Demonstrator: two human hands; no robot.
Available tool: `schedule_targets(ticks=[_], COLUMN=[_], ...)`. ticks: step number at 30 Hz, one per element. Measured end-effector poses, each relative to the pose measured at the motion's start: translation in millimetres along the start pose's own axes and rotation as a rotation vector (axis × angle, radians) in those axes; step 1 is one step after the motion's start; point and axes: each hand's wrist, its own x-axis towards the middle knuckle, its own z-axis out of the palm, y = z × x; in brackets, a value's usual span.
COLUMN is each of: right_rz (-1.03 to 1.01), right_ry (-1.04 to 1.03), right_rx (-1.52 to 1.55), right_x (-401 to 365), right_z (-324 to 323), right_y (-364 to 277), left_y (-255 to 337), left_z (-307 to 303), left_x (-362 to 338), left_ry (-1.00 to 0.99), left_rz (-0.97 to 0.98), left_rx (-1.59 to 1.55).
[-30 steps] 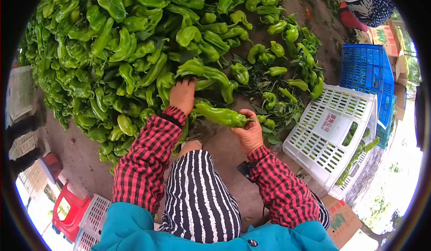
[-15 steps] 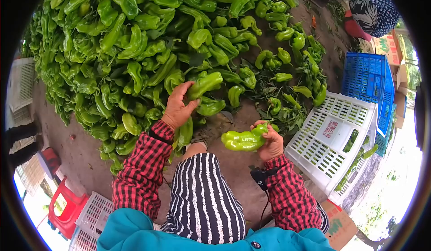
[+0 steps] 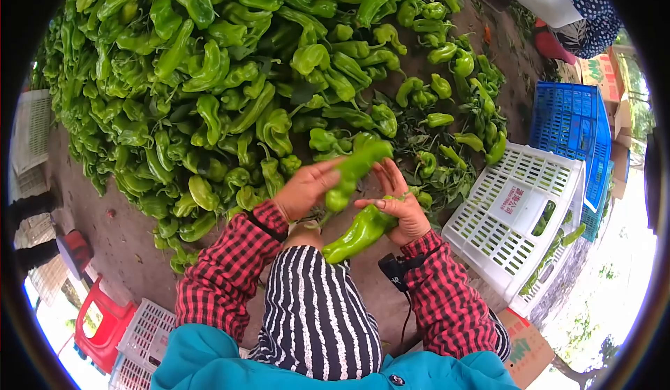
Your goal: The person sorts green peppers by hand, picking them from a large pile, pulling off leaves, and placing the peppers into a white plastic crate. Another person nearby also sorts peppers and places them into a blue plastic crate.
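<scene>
Long green peppers lie in a large pile on the ground before me. My left hand is closed on a green pepper, blurred by motion, which it carries toward my right. Close beside it, my right hand holds another green pepper low in the palm, its tip slanting down over my striped trouser leg. The thumb and forefingers of that hand stand apart, facing the pepper from my left hand. A dark band with a cable is at my right wrist.
At right sit a white slatted crate with peppers in it, a blue crate and cardboard boxes. A red plastic chair and a white crate stand lower left. Another person's white sleeve shows top right.
My left hand has moved right and down from the pile with its pepper, close to my right hand. The pepper in my right hand has tipped downward. The other person's sleeve has come further into view.
</scene>
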Motion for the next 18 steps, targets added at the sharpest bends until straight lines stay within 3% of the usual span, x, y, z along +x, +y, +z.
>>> schedule_targets(ticks=[2, 4, 6, 8, 10, 14, 16, 17, 18], right_rz=[0.016, 0.231, 0.2, 0.145, 0.169, 0.204, 0.203, 0.201, 0.201], right_ry=[-0.004, 0.016, 0.013, 0.031, 0.032, 0.023, -0.024, -0.065, -0.067], right_rx=[0.003, 0.149, 0.107, 0.143, 0.136, 0.047, 0.028, 0.01, 0.019], right_x=[3, 0, -7, -11, -14, -15, -9, -6, -5], right_z=[-16, -32, -42, -46, -45, -48, -53, -54, -50], right_y=[11, 16, 22, 22, 22, 18, 19, 21, 19], left_y=[-10, -5, 9, 20, 22, 18, 35, 38, 37], left_z=[10, 9, -3, -7, -26, -53, -47, -42, -34], left_x=[2, 5, 12, 18, 27, 44, 38, 33, 22], left_ry=[-0.134, -0.093, 0.312, 0.649, 0.705, 0.699, 0.459, 0.454, 0.428], left_rz=[-0.041, 0.002, 0.05, 0.599, 0.246, 0.098, 0.045, 0.044, 0.221], left_rx=[0.46, 0.455, 1.274, 1.635, 1.92, 2.087, 1.896, 1.902, 1.726])
